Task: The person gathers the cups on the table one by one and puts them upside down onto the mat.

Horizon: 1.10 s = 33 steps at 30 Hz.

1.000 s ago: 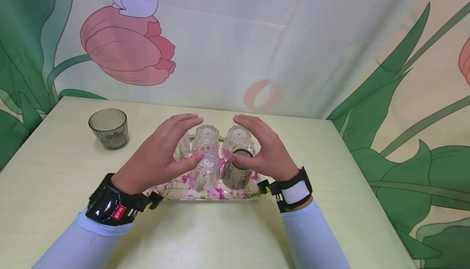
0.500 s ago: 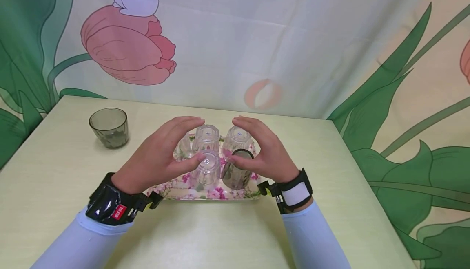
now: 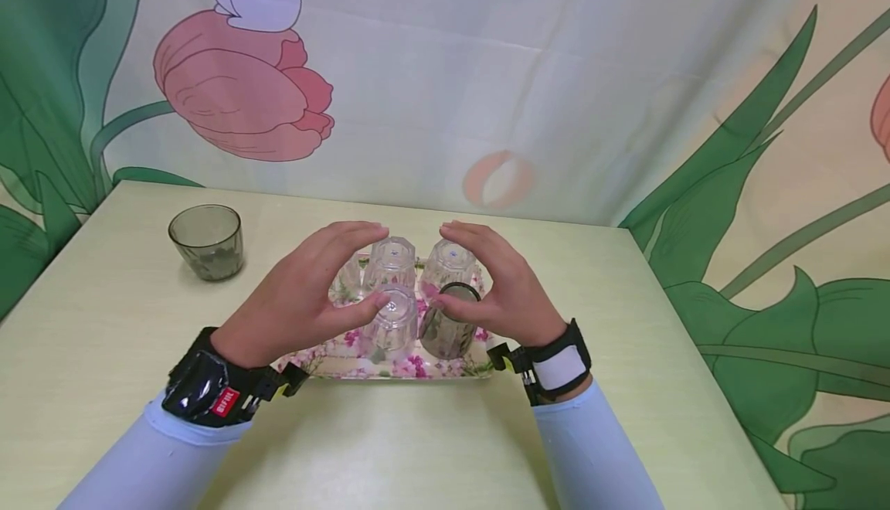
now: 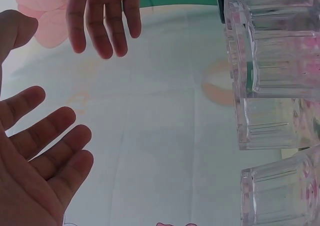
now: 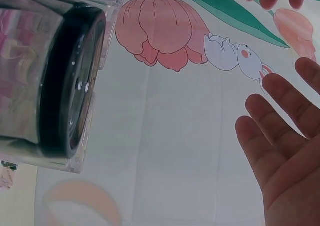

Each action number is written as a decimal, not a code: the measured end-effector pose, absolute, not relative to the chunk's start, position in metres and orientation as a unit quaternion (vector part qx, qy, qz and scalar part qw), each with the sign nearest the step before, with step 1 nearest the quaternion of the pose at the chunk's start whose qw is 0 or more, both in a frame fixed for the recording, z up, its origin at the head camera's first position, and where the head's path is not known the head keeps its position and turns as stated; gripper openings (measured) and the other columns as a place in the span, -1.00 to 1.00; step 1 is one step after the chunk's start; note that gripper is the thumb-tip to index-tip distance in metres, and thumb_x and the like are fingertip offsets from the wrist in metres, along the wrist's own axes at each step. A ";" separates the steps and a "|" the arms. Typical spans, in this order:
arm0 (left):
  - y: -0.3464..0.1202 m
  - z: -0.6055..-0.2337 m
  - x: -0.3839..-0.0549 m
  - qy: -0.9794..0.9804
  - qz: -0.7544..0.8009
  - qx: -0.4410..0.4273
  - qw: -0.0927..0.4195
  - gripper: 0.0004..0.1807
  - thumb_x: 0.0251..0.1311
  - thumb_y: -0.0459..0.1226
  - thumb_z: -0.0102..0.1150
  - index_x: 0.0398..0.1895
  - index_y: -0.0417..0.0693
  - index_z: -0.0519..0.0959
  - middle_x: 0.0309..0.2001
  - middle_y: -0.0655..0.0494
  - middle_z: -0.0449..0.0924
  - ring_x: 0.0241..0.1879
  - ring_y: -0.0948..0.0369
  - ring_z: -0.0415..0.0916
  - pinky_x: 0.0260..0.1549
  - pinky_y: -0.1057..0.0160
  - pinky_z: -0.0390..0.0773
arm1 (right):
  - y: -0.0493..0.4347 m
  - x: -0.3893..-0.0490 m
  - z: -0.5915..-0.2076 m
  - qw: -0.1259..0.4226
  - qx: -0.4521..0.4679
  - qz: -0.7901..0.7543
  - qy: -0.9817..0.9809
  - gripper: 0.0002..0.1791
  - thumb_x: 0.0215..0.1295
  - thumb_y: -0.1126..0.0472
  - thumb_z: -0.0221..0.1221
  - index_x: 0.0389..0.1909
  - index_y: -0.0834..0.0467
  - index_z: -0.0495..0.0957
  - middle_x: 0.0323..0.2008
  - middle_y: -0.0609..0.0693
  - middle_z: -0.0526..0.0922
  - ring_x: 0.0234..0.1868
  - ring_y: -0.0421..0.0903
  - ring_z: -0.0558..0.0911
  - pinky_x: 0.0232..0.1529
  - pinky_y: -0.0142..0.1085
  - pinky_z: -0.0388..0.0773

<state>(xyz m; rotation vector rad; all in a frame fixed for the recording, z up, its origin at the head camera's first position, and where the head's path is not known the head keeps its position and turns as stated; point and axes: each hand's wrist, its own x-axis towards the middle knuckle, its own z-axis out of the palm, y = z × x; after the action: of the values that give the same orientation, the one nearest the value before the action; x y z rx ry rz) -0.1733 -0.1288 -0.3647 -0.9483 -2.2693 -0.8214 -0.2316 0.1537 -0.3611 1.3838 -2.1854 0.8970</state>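
Note:
My left hand hovers over the left part of a floral tray, fingers spread and nothing held. Facing it, my right hand is held over the tray's right part, also holding nothing. Clear drinking glasses stand upside down between and below them: a front one, a back one and a back right one; another is partly hidden behind the left fingers. A dark grey glass stands at the tray's front right. The wrist views show both palms apart from the glasses.
A smoky grey glass stands upright on the pale table, left of the tray. Behind the table hangs a curtain printed with tulips and leaves. The table's right edge runs beyond the right forearm.
Both hands stay almost still above the tray, with only a slight shift of the fingers. The glasses and tray have not moved.

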 end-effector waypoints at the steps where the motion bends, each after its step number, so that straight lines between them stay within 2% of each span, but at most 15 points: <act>1: -0.129 -0.365 -0.173 -0.843 -0.305 -0.352 0.270 -0.20 0.11 -0.08 0.41 0.42 -0.07 0.34 0.32 0.00 0.45 0.34 0.08 0.37 0.30 0.01 0.43 | 0.154 -0.232 -0.361 0.199 0.494 0.320 -0.783 -0.20 0.24 -0.19 0.29 0.40 0.14 0.37 0.32 0.11 0.48 0.38 0.02 0.43 0.37 -0.09 0.40; 5: -0.128 -0.364 -0.173 -0.844 -0.303 -0.351 0.269 -0.20 0.11 -0.07 0.41 0.42 -0.07 0.35 0.32 -0.01 0.45 0.35 0.07 0.37 0.30 0.00 0.43 | 0.155 -0.233 -0.363 0.194 0.493 0.319 -0.786 -0.20 0.18 -0.06 0.37 0.40 0.14 0.37 0.33 0.10 0.47 0.38 0.01 0.42 0.37 -0.09 0.40; 17: -0.131 -0.365 -0.175 -0.851 -0.298 -0.343 0.263 -0.20 0.09 -0.09 0.43 0.40 -0.09 0.37 0.32 -0.02 0.44 0.34 0.05 0.37 0.28 -0.03 0.45 | 0.152 -0.233 -0.363 0.198 0.499 0.319 -0.781 -0.22 0.20 -0.07 0.37 0.38 0.16 0.39 0.29 0.11 0.50 0.35 0.01 0.45 0.36 -0.12 0.42; 24: -0.135 -0.371 -0.182 -0.863 -0.293 -0.326 0.251 -0.25 0.12 -0.08 0.41 0.38 -0.07 0.39 0.32 -0.02 0.44 0.34 0.06 0.37 0.27 -0.03 0.47 | 0.152 -0.233 -0.364 0.180 0.490 0.312 -0.794 -0.21 0.13 0.06 0.42 0.39 0.16 0.38 0.31 0.12 0.48 0.37 0.02 0.43 0.37 -0.10 0.40; 33: -0.157 -0.376 -0.193 -0.884 -0.259 -0.301 0.249 -0.35 0.19 -0.11 0.36 0.34 -0.09 0.46 0.29 -0.07 0.47 0.30 -0.01 0.40 0.25 -0.11 0.47 | 0.151 -0.236 -0.369 0.167 0.489 0.310 -0.798 -0.21 0.15 0.04 0.40 0.40 0.14 0.37 0.33 0.09 0.46 0.37 0.00 0.42 0.36 -0.10 0.40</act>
<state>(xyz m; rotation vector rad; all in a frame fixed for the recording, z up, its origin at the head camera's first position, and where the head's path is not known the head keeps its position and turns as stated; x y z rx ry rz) -0.1930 -0.1573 -0.3760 -0.8187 -2.4069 -0.7055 -0.2360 0.1506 -0.3691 1.3927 -2.2723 0.8811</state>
